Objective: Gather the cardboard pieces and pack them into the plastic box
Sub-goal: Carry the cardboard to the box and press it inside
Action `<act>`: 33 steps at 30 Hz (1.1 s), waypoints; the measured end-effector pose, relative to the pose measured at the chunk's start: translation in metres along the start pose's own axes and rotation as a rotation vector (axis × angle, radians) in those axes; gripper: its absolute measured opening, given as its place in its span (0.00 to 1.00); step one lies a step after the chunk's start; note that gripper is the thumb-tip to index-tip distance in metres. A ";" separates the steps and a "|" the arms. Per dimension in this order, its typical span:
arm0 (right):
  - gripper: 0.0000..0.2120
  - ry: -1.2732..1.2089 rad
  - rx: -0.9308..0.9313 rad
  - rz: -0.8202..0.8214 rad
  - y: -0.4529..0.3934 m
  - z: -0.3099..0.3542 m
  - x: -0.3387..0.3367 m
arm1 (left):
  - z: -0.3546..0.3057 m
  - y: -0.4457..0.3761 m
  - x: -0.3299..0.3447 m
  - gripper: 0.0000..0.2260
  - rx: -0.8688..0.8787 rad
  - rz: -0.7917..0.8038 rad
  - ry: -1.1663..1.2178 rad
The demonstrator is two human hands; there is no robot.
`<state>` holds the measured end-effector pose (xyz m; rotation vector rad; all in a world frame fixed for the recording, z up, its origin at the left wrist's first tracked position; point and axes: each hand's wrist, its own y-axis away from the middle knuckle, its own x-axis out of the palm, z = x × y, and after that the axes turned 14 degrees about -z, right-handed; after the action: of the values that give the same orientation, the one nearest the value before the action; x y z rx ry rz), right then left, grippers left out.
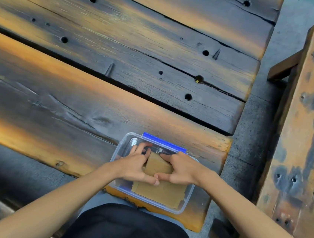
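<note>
A clear plastic box [188,199] with a blue clip [164,142] on its far side sits at the near edge of the wooden table. Brown cardboard pieces [161,194] lie stacked inside it. My left hand [137,166] and my right hand [181,169] are both inside the box, fingers pressed on the top cardboard piece [158,166], thumbs nearly touching at its near edge. The far part of the cardboard is hidden under my fingers.
The table [99,74] is made of dark, weathered planks with holes and gaps. Its right edge ends just past the box. A wooden bench [305,134] stands to the right across a grey floor strip. My dark-clothed lap is directly below the box.
</note>
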<state>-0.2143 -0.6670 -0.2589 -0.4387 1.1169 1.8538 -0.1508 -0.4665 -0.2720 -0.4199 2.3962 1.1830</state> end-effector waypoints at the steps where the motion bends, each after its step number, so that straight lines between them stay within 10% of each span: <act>1: 0.30 0.029 -0.008 0.004 -0.001 0.000 0.000 | 0.000 0.000 0.001 0.54 -0.004 -0.003 -0.002; 33: 0.45 0.266 -0.086 0.025 0.000 -0.003 0.013 | 0.003 0.006 0.011 0.35 0.030 0.051 0.007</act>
<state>-0.2217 -0.6623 -0.2692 -0.7411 1.2243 1.9096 -0.1622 -0.4617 -0.2754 -0.3558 2.4405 1.1681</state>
